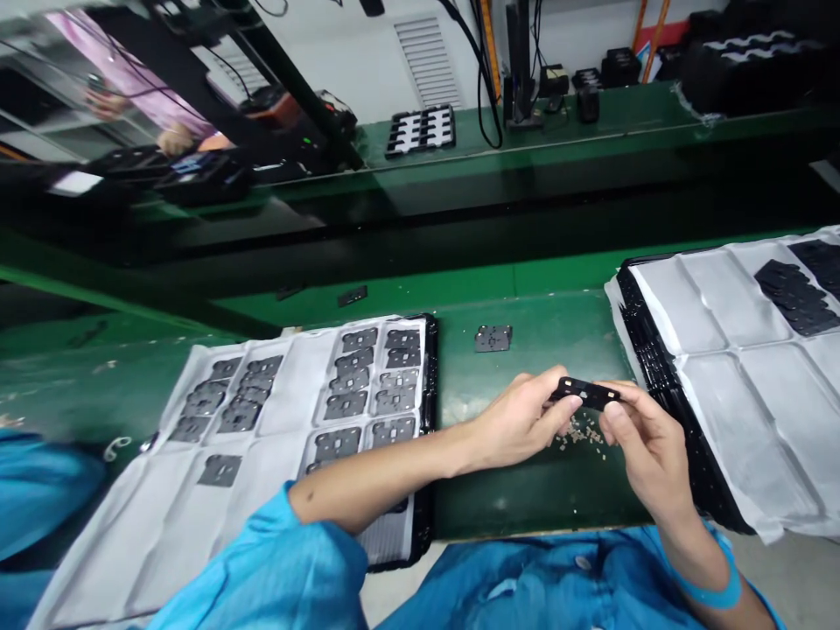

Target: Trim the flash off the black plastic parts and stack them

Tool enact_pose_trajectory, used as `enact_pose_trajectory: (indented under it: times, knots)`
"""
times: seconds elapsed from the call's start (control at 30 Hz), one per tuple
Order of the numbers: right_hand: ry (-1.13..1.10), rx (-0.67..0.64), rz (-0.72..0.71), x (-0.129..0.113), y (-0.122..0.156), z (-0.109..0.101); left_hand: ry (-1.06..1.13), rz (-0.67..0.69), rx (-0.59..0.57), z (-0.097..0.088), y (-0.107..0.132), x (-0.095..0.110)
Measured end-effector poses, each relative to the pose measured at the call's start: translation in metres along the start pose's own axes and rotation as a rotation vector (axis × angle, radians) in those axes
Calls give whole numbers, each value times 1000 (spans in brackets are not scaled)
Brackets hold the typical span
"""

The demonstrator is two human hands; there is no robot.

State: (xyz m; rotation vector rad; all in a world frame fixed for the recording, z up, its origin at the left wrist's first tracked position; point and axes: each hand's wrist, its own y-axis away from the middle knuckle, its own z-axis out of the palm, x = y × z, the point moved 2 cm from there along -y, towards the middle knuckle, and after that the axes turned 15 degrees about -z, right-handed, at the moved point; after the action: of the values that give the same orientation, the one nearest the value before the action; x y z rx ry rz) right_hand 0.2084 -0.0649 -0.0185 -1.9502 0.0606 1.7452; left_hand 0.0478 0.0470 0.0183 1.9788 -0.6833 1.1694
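Between both hands, above the green bench, is a small flat black plate (586,393) with light spots along its face. My left hand (533,416) pinches its left end between thumb and fingers. At the other end, my right hand (647,437) is closed on it the same way. Under the hands lies a scatter of tiny tan pieces (583,435), partly hidden by the fingers. A similar dark plate with cutouts (493,339) rests alone on the bench, beyond my left hand.
Left stands a white-lined black tray (282,455) holding many dark plates. A stacked set of lined trays (735,385) is on the right, with dark plates toward its far side. A small black tray (421,131) sits on the back shelf. Another person's hand (176,140) shows upper left.
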Motion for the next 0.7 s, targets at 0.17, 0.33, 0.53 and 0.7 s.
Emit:
enact_pose_trajectory:
  times: [0.17, 0.33, 0.53, 0.7]
  knots:
    - [9, 64, 12, 8, 2, 1, 7, 17, -4, 9, 8, -4]
    - [-90, 72, 82, 23, 6, 2, 65, 36, 38, 20, 11, -12]
    - [-158, 123, 126, 30, 9, 7, 125, 55, 46, 31, 12, -21]
    - [-266, 161, 130, 30, 12, 16, 170, 71, 60, 39, 12, -27]
